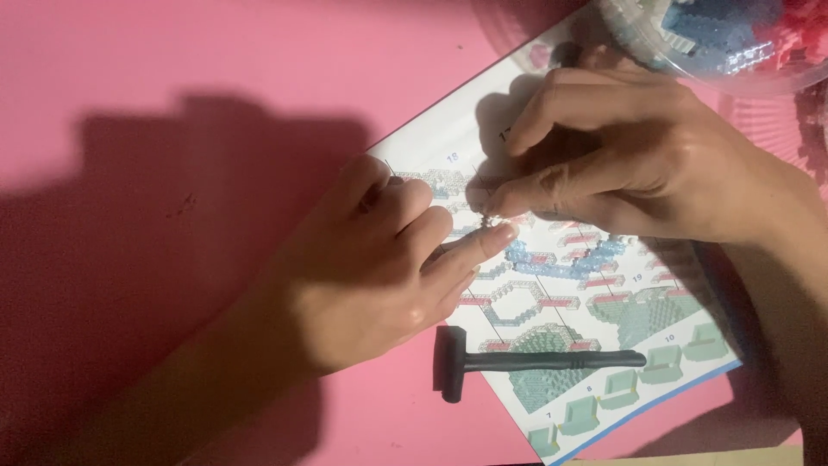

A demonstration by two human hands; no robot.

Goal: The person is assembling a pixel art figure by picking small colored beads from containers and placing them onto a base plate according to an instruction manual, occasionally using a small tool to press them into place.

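Head view shows my left hand (379,263) steadying, and my right hand (621,164) pinching, a tiny clear building piece (488,221) over the printed instruction sheet (595,345), above a small black hammer (517,362); one slip could drop it.

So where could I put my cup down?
The bare pink tabletop left of the printed instruction sheet is free. It is crowded where the left hand and right hand meet, by the small black plastic hammer and the clear tub of bricks.
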